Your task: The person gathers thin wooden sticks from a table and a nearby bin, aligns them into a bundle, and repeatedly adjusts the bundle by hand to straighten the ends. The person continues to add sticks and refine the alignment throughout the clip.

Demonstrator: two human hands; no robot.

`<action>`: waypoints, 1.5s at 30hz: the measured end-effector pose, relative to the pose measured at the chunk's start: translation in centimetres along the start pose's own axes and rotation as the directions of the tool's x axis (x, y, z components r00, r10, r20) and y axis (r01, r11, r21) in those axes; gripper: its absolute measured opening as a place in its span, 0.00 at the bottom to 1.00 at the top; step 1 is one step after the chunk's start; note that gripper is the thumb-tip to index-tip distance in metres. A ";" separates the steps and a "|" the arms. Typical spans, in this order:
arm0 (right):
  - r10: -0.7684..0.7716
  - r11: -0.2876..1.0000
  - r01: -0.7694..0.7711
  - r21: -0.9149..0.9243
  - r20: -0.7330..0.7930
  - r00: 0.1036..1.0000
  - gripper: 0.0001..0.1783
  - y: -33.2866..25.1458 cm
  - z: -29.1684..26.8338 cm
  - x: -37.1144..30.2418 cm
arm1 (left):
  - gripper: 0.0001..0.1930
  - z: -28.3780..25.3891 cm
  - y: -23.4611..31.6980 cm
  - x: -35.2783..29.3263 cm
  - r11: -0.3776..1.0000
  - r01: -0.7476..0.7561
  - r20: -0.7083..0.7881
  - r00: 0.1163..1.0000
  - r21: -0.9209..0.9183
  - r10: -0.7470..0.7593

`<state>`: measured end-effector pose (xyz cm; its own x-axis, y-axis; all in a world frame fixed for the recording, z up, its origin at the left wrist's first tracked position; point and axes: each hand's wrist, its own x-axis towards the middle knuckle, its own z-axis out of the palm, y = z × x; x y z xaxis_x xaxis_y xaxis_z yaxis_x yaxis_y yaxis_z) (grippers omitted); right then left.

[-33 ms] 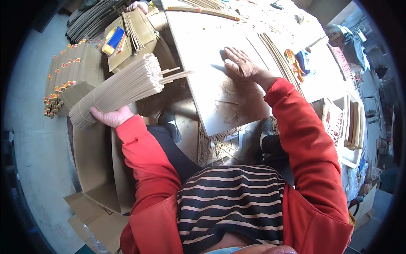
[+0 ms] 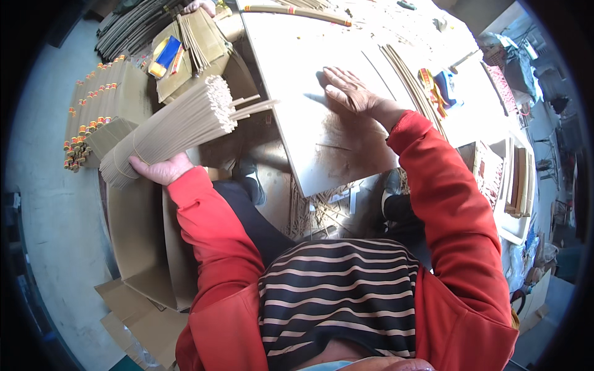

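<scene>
A thick bundle of tan incense sticks (image 2: 170, 127) lies tilted across my left hand (image 2: 163, 169), which grips it near its lower left end. A thin band circles the bundle near that hand, and a few sticks jut out past its pale upper right end toward the table. My right hand (image 2: 348, 90) rests flat, fingers stretched out, on the white table (image 2: 278, 65). Brownish dust (image 2: 346, 151) and a loose stick lie on the tabletop nearer to me. Right of that hand is a row of long thin sticks (image 2: 408, 83).
Stacked bundles with red and yellow bands (image 2: 93, 105) stand at the left. Below my left arm is an open cardboard box (image 2: 139, 235). Broken sticks (image 2: 309, 213) litter the floor under the table. Another person's hand (image 2: 201, 7) shows at the far edge.
The bundle and my left hand have shifted very slightly left. My right hand stays flat on the table, a touch farther left in the picture.
</scene>
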<state>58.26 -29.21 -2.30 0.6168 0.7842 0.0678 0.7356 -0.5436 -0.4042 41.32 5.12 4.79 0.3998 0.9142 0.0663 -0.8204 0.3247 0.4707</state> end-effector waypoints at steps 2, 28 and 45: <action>-0.148 0.989 0.148 -0.009 0.057 0.987 0.36 -1.7 0.6 0.0 | 0.26 -0.4 0.2 0.6 1.000 -0.020 0.037 0.999 0.017 0.019; -0.235 0.962 0.248 0.113 -0.116 0.965 0.36 -2.7 -1.6 -10.5 | 0.28 -2.8 0.2 1.3 0.997 0.077 -0.010 0.997 -0.004 -0.078; -0.439 0.886 0.413 0.213 0.097 0.893 0.39 -12.9 2.7 -14.6 | 0.25 -2.6 1.0 0.7 0.998 0.061 -0.012 0.998 -0.018 -0.061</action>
<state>39.07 -32.84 -0.52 0.2004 0.9682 0.1500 0.8463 -0.0940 -0.5244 39.73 6.71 3.06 0.4441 0.8956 0.0266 -0.8018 0.3841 0.4577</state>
